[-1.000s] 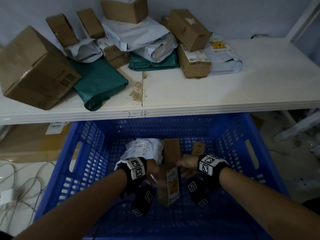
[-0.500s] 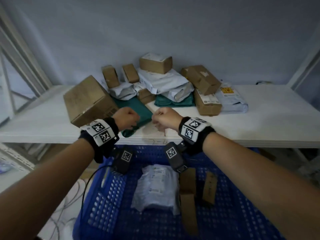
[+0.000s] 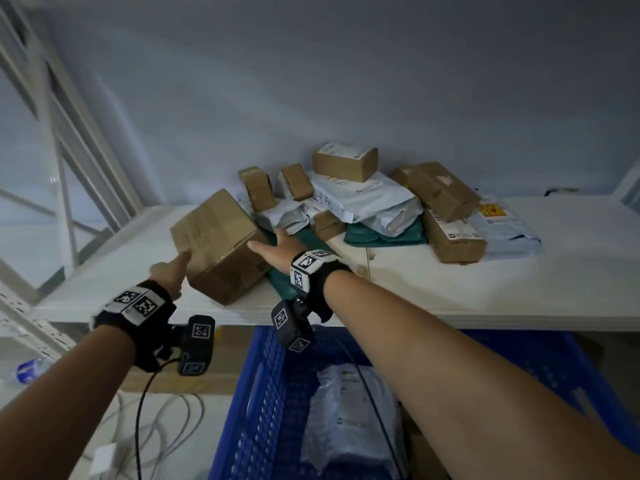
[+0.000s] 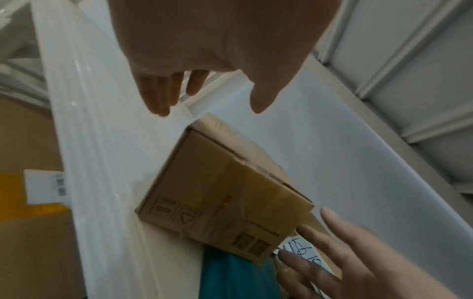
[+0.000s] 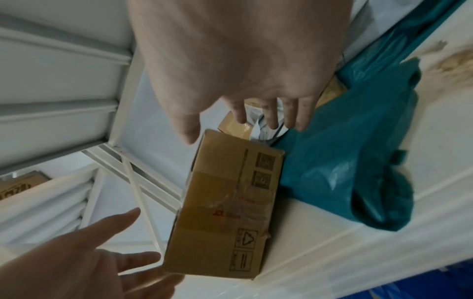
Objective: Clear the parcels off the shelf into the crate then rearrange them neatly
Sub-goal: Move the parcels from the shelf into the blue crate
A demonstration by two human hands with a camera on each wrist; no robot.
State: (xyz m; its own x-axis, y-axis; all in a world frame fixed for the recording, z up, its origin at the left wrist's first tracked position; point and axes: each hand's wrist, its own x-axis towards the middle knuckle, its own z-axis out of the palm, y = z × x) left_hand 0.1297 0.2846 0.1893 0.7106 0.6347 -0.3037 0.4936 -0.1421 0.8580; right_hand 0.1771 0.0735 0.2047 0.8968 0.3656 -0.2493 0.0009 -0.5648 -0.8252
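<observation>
A large brown cardboard box [image 3: 221, 244] lies tilted at the left end of the parcel pile on the white shelf [image 3: 467, 292]. My left hand [image 3: 176, 268] is open, its straight fingers at the box's left face. My right hand [image 3: 268, 239] is open at the box's right side, above a teal bag [image 3: 277, 282]. In the left wrist view the left hand [image 4: 208, 112] spreads above the box [image 4: 225, 194]. The right wrist view shows the right hand [image 5: 230, 133] spread over the box [image 5: 225, 202]. Neither hand grips it. The blue crate [image 3: 263, 393] stands below and holds a white mailer [image 3: 349, 410].
Behind the big box lie several small brown boxes [image 3: 344, 161], white mailers [image 3: 374, 202] and a second teal bag [image 3: 381, 233]. The shelf's right half is bare. White frame bars [image 3: 69, 150] rise at the left. Cables [image 3: 166, 420] lie on the floor beside the crate.
Both hands rose from the crate to the shelf. Half a second ago they were fists at the shelf edge; now they are spread on either side of the large box.
</observation>
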